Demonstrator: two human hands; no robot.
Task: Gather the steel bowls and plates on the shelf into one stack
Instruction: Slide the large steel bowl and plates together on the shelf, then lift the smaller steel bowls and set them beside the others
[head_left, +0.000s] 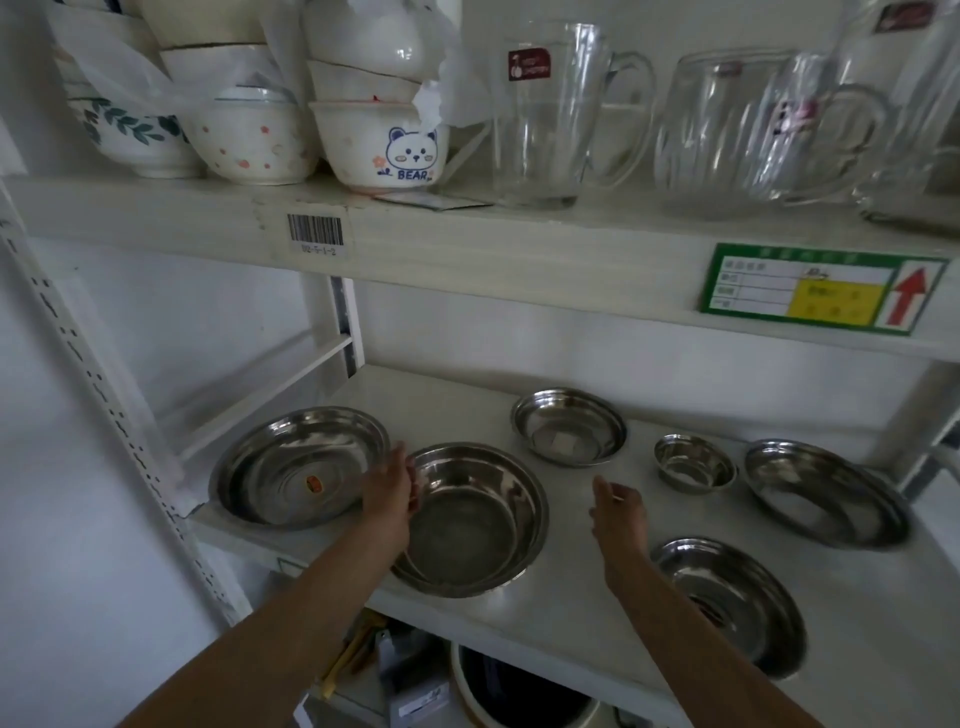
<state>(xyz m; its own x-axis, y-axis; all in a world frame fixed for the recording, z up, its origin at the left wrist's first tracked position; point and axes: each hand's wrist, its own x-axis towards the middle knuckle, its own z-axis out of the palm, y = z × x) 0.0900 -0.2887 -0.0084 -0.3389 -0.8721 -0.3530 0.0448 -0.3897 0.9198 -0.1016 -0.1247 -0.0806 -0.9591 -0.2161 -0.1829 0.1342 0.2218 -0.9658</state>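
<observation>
Several steel dishes lie apart on the white middle shelf (582, 618). A wide plate (291, 467) with a small orange sticker is at the far left. Beside it sits a deep bowl (472, 519). My left hand (389, 493) rests at that bowl's left rim, fingers touching the edge. My right hand (618, 512) hovers open just right of the bowl, holding nothing. A medium bowl (569, 426) stands behind. A small bowl (693, 462) and a plate (826, 493) are to the right. Another plate (732, 597) lies near the front edge under my right forearm.
The upper shelf carries ceramic bowls (384, 145) and glass jugs (550, 114) close overhead. A green label (821, 288) hangs on its front edge. A slotted white upright (104, 395) stands at left. Below, a dark pot (519, 691) and boxes fill the lower shelf.
</observation>
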